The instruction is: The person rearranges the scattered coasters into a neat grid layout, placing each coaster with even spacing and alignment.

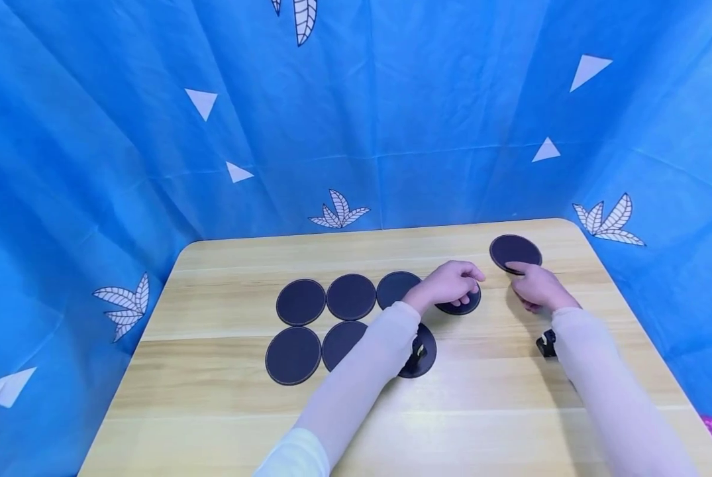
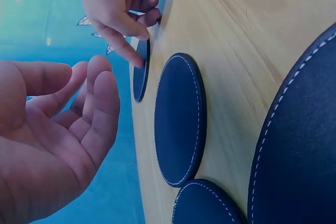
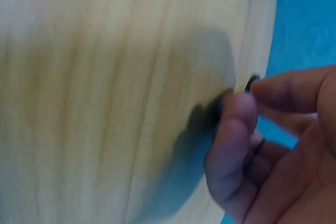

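Note:
In the head view, several round dark coasters with stitched rims lie on the wooden table. My right hand (image 1: 540,288) is at the far right coaster (image 1: 515,250). Its extended index finger touches the near part of that coaster, while the other fingers fold under the palm. My left hand (image 1: 448,283) hovers above another coaster (image 1: 459,308), partly covering it. In the left wrist view the left hand (image 2: 63,129) has loosely bent fingers and holds nothing. The right wrist view shows the right hand (image 3: 278,145) with thumb and index close to a thin dark edge.
Left of the hands, coasters form two rows, including a back-row coaster (image 1: 301,301) and a front-row coaster (image 1: 293,356). My left forearm crosses part of the front row. A blue patterned curtain (image 1: 379,132) hangs around the pale wooden table (image 1: 212,424).

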Motion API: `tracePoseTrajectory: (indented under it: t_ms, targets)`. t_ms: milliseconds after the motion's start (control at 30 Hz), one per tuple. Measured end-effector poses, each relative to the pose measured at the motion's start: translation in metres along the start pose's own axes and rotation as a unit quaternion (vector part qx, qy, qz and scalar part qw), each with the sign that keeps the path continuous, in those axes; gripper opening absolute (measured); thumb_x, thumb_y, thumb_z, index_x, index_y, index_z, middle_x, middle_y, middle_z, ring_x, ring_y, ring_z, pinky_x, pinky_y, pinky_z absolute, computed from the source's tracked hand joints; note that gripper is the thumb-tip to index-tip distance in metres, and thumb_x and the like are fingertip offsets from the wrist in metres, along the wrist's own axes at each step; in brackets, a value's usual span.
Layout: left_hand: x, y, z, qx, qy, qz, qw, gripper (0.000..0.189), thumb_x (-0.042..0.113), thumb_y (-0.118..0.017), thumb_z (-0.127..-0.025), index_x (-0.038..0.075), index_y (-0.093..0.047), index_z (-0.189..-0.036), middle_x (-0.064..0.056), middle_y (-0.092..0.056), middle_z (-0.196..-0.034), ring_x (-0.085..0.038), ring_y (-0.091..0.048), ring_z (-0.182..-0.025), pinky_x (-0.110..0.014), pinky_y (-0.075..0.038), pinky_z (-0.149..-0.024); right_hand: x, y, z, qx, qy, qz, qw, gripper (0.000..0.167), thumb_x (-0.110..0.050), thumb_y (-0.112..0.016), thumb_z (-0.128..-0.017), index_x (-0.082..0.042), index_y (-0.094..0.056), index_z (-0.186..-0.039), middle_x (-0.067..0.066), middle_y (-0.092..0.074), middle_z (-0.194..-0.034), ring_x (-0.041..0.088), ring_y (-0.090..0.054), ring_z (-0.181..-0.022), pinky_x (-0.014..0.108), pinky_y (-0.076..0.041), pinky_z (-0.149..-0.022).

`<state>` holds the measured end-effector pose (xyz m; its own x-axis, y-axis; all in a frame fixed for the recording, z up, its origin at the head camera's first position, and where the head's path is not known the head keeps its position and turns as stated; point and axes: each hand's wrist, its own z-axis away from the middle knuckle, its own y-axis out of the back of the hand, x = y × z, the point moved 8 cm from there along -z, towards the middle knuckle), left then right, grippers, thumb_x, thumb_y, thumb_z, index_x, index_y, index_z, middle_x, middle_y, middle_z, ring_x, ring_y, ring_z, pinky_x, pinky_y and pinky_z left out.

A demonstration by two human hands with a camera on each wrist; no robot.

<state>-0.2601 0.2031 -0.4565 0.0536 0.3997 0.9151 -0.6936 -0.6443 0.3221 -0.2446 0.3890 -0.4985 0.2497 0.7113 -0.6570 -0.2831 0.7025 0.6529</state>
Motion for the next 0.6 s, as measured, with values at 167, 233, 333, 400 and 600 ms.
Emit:
tracePoseTrajectory:
  t_ms: [167,233,333,400,600]
  targets:
    - [-0.002,0.007,-0.005,0.014,0.007,-0.003,0.9999,0.020,0.007,-0.055,-0.102,0.009,-0.070,-0.115,-0.011,-0.070,-0.102,-0.016,-0.062,-0.065,-0.028,-0.054,-0.059,-0.019,-0.004,-0.006,0.006,0.058,0.061,0.9964,0.056,-0.003,-0.045,-0.092,0.002,-0.046,-0.148,0.020,-0.061,-0.067,0.034,-0.061,-0.059,0.044,-0.051,-0.057]
    - [-0.003,0.010,-0.007,0.018,0.009,-0.002,0.9998,0.020,0.007,-0.055,-0.102,0.009,-0.070,-0.115,-0.012,-0.070,-0.104,-0.016,-0.063,-0.065,-0.028,-0.054,-0.059,-0.025,-0.001,-0.008,0.025,0.085,0.099,0.9912,0.051,-0.004,-0.048,-0.092,0.002,-0.053,-0.142,0.030,-0.068,-0.091,0.046,-0.065,-0.087,0.054,-0.052,-0.075]
    - [-0.003,0.015,-0.011,0.020,0.007,-0.006,0.9998,0.022,0.007,-0.054,-0.102,0.005,-0.070,-0.118,-0.013,-0.069,-0.105,-0.016,-0.063,-0.065,-0.028,-0.055,-0.059,-0.036,-0.001,-0.011,0.047,0.125,0.142,0.9809,0.043,-0.005,-0.053,-0.093,0.003,-0.059,-0.135,0.033,-0.062,-0.123,0.054,-0.050,-0.120,0.064,-0.040,-0.098]
    - [-0.003,0.021,-0.015,0.025,0.006,-0.017,0.9995,0.025,0.007,-0.053,-0.102,0.003,-0.069,-0.120,-0.011,-0.068,-0.103,-0.015,-0.062,-0.065,-0.028,-0.054,-0.059,-0.042,-0.005,-0.013,0.046,0.140,0.146,0.9783,0.041,-0.005,-0.054,-0.094,0.003,-0.061,-0.133,0.032,-0.064,-0.120,0.053,-0.050,-0.118,0.064,-0.038,-0.098]
    - [-0.009,0.041,-0.030,0.071,0.027,-0.076,0.9942,0.027,0.009,-0.051,-0.103,0.004,-0.069,-0.123,-0.008,-0.067,-0.094,-0.013,-0.059,-0.062,-0.025,-0.050,-0.056,-0.057,-0.010,-0.019,0.046,0.178,0.151,0.9713,0.035,-0.005,-0.055,-0.094,0.001,-0.068,-0.126,0.021,-0.068,-0.094,0.037,-0.050,-0.094,0.050,-0.042,-0.082]
